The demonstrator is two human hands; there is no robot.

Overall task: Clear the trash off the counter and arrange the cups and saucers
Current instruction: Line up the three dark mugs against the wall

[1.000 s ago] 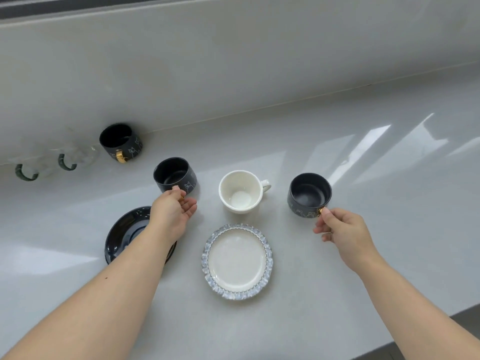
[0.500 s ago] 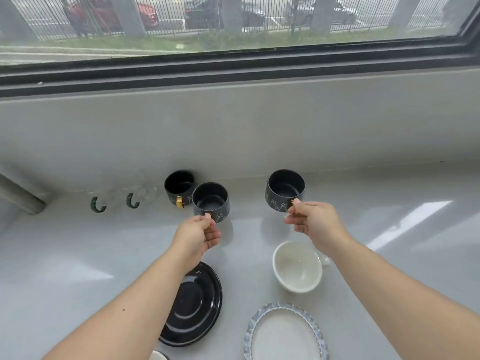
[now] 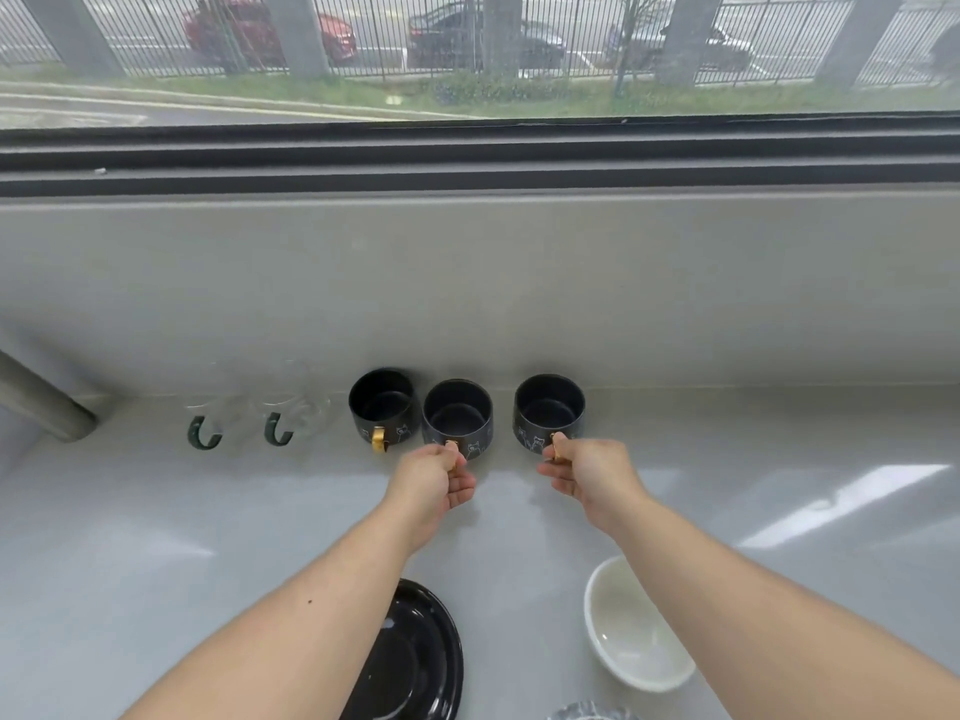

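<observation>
Three empty black cups (image 3: 383, 407) in a row, hands (image 3: 434, 478) pinching two by gold handles, white cup (image 3: 631, 634) empty.

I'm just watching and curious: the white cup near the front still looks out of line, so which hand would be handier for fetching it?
Probably the right hand. The white cup lies just under the right forearm, while the left hand sits over the black saucer side. Both hands pinch black cup handles, so either must let go first.
</observation>
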